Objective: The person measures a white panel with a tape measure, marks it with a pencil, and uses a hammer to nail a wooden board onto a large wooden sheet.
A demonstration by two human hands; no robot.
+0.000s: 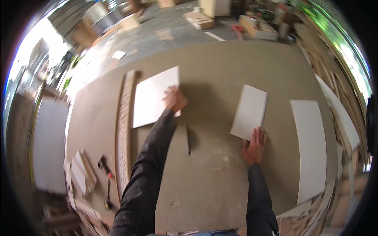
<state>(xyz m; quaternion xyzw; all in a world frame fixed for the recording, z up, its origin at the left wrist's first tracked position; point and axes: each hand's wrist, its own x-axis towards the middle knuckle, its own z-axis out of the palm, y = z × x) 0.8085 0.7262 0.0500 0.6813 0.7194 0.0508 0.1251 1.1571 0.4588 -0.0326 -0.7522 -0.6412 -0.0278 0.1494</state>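
Observation:
My left hand [175, 98] is closed over the right edge of a large white panel [153, 100], its fingers lying on the top face. My right hand [255, 147] grips the near right corner of a smaller rectangular white panel [250, 108], with the fingers on top and the thumb at the near edge. Both panels are over the brown worktable [212, 185], apart from each other. Whether their far ends touch the tabletop is hard to tell. Between my arms lies a thin dark pencil-like stick [188, 139].
A long board strip [125, 129] runs left of the large panel. Beyond it are a hammer-like tool [105, 167], a small dark-and-yellow tool [108, 196] and some white-faced offcuts [83, 173]. Another white panel [311, 147] lies at right, near stacked boards [321, 59].

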